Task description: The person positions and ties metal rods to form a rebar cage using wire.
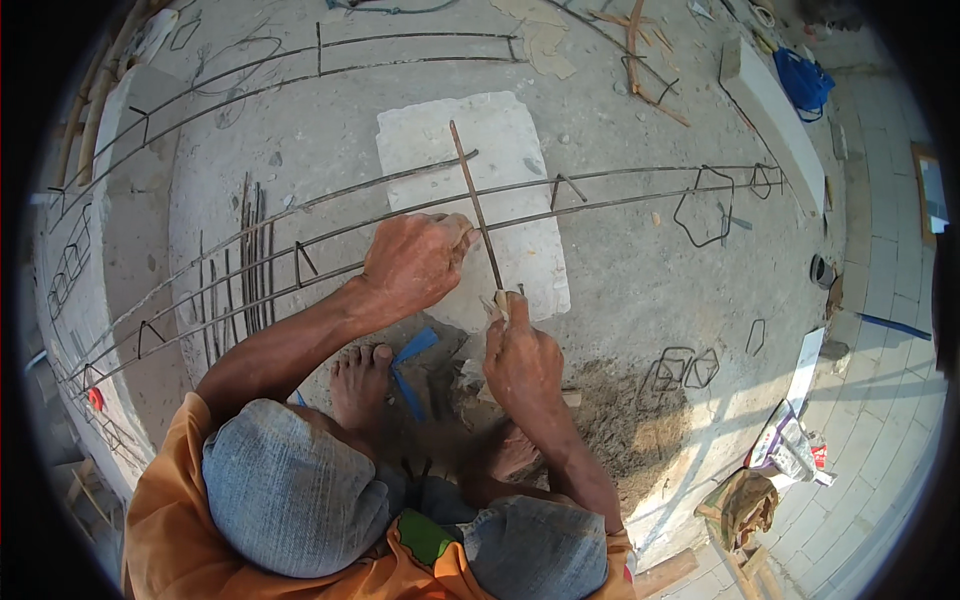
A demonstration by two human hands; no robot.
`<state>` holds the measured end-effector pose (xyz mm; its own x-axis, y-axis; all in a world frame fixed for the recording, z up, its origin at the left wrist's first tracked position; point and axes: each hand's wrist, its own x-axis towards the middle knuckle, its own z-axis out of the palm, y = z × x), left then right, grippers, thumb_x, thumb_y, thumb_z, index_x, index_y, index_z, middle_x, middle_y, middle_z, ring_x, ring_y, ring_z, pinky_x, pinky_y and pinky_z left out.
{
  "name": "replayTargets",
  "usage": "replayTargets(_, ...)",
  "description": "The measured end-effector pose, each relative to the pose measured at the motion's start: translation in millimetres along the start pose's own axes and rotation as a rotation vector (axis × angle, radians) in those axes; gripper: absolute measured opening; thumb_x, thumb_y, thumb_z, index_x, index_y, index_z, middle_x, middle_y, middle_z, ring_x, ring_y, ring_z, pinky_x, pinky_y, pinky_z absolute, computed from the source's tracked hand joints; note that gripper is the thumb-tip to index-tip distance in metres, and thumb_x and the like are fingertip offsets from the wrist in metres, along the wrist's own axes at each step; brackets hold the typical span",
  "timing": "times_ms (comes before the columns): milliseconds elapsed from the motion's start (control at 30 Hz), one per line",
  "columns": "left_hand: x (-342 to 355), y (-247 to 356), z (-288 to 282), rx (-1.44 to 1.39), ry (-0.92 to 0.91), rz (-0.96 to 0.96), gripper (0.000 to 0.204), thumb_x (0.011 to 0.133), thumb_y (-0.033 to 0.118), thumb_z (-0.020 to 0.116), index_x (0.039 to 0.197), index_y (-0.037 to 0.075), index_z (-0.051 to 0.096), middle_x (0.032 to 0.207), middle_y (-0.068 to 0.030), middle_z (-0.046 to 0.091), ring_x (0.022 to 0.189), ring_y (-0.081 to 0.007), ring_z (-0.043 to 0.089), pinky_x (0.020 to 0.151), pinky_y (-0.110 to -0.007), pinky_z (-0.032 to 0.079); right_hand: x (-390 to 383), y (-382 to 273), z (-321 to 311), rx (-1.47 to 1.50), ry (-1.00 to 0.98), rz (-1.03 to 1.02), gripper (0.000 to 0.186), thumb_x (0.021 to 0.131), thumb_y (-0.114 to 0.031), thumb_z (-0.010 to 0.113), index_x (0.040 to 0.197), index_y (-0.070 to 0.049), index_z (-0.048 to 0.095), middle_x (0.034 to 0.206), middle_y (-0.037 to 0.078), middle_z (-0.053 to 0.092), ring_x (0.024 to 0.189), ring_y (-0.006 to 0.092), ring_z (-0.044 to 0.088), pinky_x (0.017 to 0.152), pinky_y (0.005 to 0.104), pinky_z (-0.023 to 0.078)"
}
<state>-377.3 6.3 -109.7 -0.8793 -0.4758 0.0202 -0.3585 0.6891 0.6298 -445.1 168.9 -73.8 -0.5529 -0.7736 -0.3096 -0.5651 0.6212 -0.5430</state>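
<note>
My left hand [420, 258] is closed over a long rebar [335, 232] of the steel frame, its fingertips close beside a thin rust-brown metal rod. My right hand [522, 362] grips the lower end of this metal rod [470, 185], where something pale shows around it at the fingers. The rod slants away from me and crosses over the long bars. Another rebar [390, 180] ends in a bent tip touching or just behind the rod. Beneath both hands lies a whitish flat slab [440, 115]. What my left fingertips pinch is partly hidden.
Steel stirrups [704, 208] hang at the frame's right end; more stirrups [686, 368] lie on the concrete floor. Concrete blocks [130, 250] stand at left and a concrete ledge [770, 115] at right. Loose bars [250, 260] lie left. A blue strip [415, 345] is by my foot.
</note>
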Motion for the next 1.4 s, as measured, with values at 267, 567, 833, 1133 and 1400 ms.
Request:
replayTargets(267, 3.8, -0.4, -3.7, -0.043, -0.02, -0.059, 0.014, 0.087, 0.014, 0.061, 0.086, 0.001, 0.066, 0.061, -0.0201, 0.059, 0.055, -0.0381, 0.059, 0.05, -0.044, 0.046, -0.6, 4.1, 6.3, 0.007, -0.015, 0.005, 0.022, 0.088, -0.009, 0.053, 0.105, 0.003, 0.048, 0.065, 0.024, 0.062, 0.063, 0.0429, 0.064, 0.053, 0.051, 0.051)
replayTargets(567, 1.0, -1.5, -2.0, -0.082, -0.062, -0.091, 0.016, 0.089, 0.016, 0.059, 0.086, 0.003, 0.067, 0.064, -0.0192, 0.061, 0.058, -0.0379, 0.06, 0.052, -0.044, 0.047, 1.8, 9.9, 5.9, 0.007, -0.014, -0.027, 0.021, 0.088, -0.01, 0.053, 0.104, 0.003, 0.046, 0.064, 0.022, 0.062, 0.06, 0.0413, 0.064, 0.05, 0.0481, 0.051)
replayTargets(833, 6.6, 5.9, -7.8, -0.016, -0.011, -0.059, 0.013, 0.089, 0.014, 0.06, 0.089, 0.003, 0.067, 0.063, -0.0184, 0.061, 0.055, -0.036, 0.059, 0.051, -0.042, 0.045, -2.0, 1.8, 4.0, 0.016, -0.038, -0.003, 0.022, 0.088, -0.01, 0.054, 0.104, 0.003, 0.046, 0.067, 0.023, 0.063, 0.061, 0.0407, 0.064, 0.051, 0.049, 0.051)
replayTargets(1133, -1.8, -1.3, -0.7, -0.06, 0.004, -0.027, 0.014, 0.088, 0.015, 0.06, 0.086, 0.003, 0.067, 0.064, -0.0186, 0.061, 0.058, -0.0368, 0.061, 0.052, -0.043, 0.047, 32.4, -7.2, -3.2, 0.002, -0.057, -0.041, 0.023, 0.086, -0.008, 0.055, 0.103, 0.003, 0.046, 0.064, 0.024, 0.062, 0.06, 0.0428, 0.063, 0.052, 0.0501, 0.051)
replayTargets(1400, 0.5, 6.9, -9.6, -0.105, -0.078, -0.063, 0.015, 0.089, 0.015, 0.059, 0.084, 0.002, 0.066, 0.068, -0.0186, 0.063, 0.061, -0.0368, 0.062, 0.054, -0.043, 0.048, 34.9, -11.9, -4.1, 0.005, -0.012, -0.036, 0.023, 0.088, -0.009, 0.054, 0.105, 0.003, 0.046, 0.064, 0.024, 0.062, 0.061, 0.0413, 0.064, 0.052, 0.0496, 0.051)
